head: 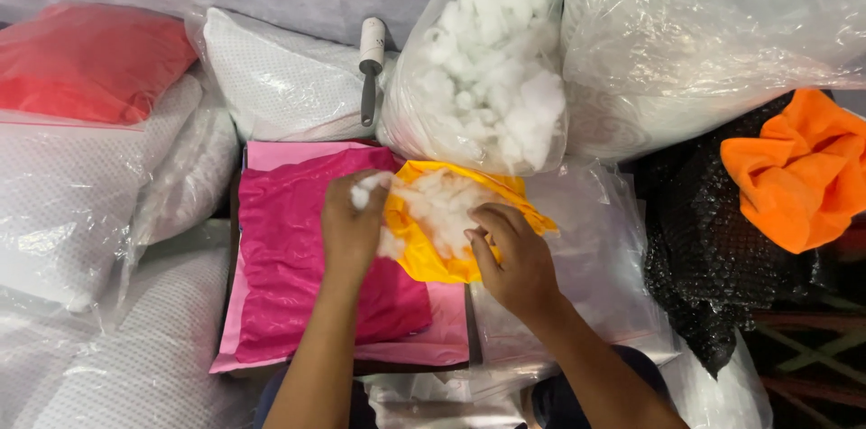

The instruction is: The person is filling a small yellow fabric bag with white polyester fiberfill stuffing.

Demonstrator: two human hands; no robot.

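A red cushion (86,64) in clear plastic lies far left, above bagged white pillows (90,212). A magenta cover (298,249) rests on pink sheets. The left hand (352,226) has its grip clenched on a tuft of white stuffing (363,193). Just right, the yellow cover (424,253) lies open with stuffing inside; the right hand (510,262) pinches its edge. Behind stand a lint roller (371,55) and a clear bag of stuffing (492,59). Orange cloth (798,172) lies far right.

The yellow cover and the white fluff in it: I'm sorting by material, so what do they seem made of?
The yellow cover looks like thin woven fabric, matte and creased. The white fluff looks like loose synthetic fibre filling, clumpy and wispy, though the fibre type is uncertain.
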